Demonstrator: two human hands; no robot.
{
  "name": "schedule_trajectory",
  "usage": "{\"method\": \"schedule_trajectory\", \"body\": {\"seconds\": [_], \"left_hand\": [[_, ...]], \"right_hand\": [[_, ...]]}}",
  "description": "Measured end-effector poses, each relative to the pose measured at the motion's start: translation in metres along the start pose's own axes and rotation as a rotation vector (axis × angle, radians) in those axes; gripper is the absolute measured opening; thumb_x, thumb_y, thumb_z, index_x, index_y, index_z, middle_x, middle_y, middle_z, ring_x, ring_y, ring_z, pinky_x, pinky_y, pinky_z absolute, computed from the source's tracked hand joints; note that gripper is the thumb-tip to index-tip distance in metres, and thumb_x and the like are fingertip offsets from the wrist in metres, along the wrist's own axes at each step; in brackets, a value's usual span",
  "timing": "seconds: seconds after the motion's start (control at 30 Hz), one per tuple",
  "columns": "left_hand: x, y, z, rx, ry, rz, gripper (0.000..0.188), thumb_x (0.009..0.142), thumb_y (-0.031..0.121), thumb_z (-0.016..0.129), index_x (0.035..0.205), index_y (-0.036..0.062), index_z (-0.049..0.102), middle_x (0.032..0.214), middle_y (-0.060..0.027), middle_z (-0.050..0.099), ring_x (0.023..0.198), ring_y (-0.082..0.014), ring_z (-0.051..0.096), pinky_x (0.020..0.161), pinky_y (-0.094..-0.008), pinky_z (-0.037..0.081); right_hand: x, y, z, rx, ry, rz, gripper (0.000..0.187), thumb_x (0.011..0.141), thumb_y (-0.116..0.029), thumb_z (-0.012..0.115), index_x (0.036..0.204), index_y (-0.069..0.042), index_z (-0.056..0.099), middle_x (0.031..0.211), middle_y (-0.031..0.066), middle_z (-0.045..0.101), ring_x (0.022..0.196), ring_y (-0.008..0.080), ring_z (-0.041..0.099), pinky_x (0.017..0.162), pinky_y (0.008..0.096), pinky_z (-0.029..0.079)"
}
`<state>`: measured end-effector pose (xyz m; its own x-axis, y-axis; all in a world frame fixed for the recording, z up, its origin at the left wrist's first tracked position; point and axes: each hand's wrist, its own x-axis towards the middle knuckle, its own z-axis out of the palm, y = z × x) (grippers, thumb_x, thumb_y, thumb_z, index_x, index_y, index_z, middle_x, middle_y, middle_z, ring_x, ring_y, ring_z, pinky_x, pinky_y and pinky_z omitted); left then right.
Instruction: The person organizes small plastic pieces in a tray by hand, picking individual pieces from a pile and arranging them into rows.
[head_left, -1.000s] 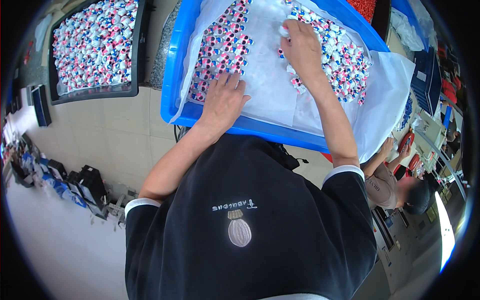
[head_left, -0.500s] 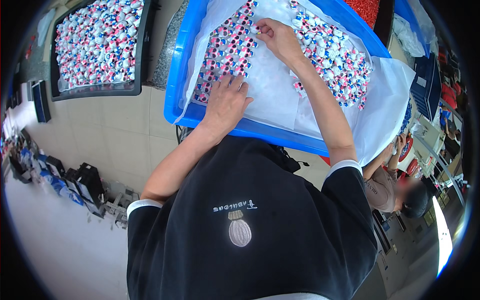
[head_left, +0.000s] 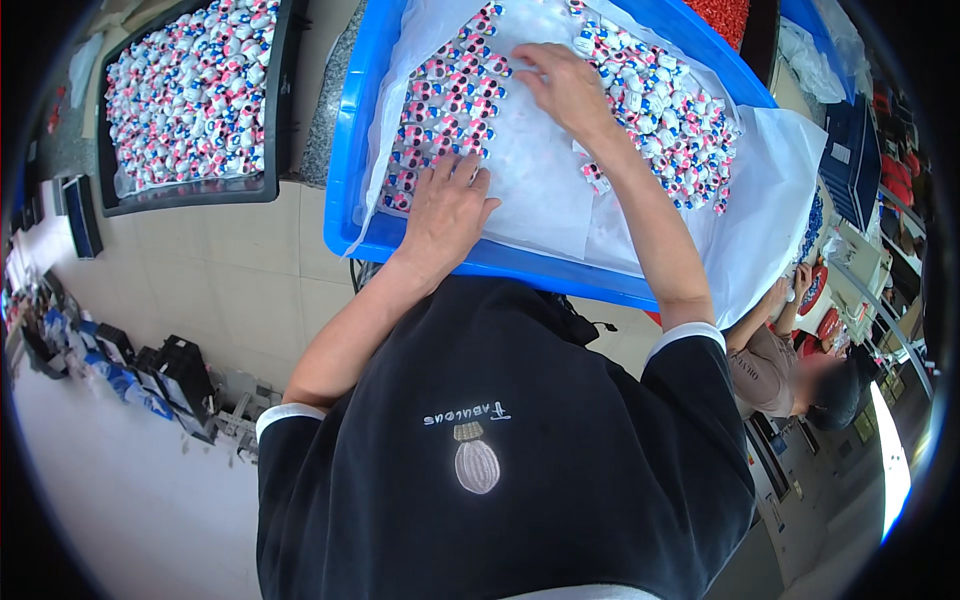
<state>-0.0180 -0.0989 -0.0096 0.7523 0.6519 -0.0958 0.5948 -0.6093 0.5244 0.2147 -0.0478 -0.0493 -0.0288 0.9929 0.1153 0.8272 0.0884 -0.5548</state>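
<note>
Small white, pink and blue figure-like pieces with dark round spots stand in neat rows (head_left: 447,105) on a white liner sheet (head_left: 545,190) inside a blue tray (head_left: 345,130). My left hand (head_left: 445,215) lies over the near end of these rows, fingers stretched out and touching the closest pieces. Just right of the rows, my right hand (head_left: 568,92) hovers with thumb and forefinger apart and nothing visible between them. A loose heap (head_left: 665,115) of similar pieces lies on the sheet to its right, partly behind my right forearm.
A black crate (head_left: 272,150) full of similar pieces stands at the upper left. Red small parts (head_left: 722,18) sit beyond the tray's far right corner. Loose liner (head_left: 770,190) hangs over the tray's right edge. Another person (head_left: 770,375) works at the right.
My right hand has let go of a small piece at the right edge of the rows, and its fingers have spread and drawn slightly right. The left hand has barely moved.
</note>
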Motion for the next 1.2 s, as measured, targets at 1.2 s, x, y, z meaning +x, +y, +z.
{"method": "schedule_trajectory", "body": {"seconds": [1.2], "left_hand": [[0.000,0.002,-0.005,-0.021,-0.042,-0.053,0.033,0.082,0.020,0.069,0.108,-0.0007,0.065,0.120,-0.0131,0.057,0.112,-0.0322,0.052,0.091,-0.0438,0.042]], "right_hand": [[0.020,0.028,-0.038,-0.310,0.100,0.163,0.027,0.082,-0.016,0.066,0.108,-0.010,0.068,0.086,0.0089,0.064,0.081,0.0278,0.063,0.075,0.0381,0.051]]}}
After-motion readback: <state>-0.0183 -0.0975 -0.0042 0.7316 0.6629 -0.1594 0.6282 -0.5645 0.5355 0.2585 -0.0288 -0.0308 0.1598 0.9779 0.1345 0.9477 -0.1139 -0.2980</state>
